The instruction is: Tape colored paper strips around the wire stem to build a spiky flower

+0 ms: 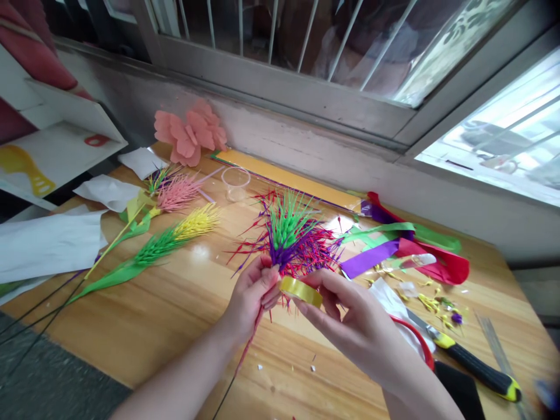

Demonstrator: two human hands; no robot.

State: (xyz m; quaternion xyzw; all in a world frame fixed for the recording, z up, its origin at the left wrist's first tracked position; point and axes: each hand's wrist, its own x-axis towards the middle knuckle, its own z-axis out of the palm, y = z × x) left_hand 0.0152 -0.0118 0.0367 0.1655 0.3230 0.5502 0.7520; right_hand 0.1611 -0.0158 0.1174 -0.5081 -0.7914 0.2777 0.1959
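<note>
My left hand is closed round the base of a spiky paper spray of green, purple and red points, whose thin stem runs down past my wrist. My right hand pinches a small roll of yellow tape right against that base, touching the left fingers. Both hands hover just above the wooden table.
Finished paper stalks in green, yellow and pink lie at the left, near white paper sheets. A pink paper flower and a clear cup stand by the wall. Coloured paper strips, scraps, a utility knife and a red ring lie at the right.
</note>
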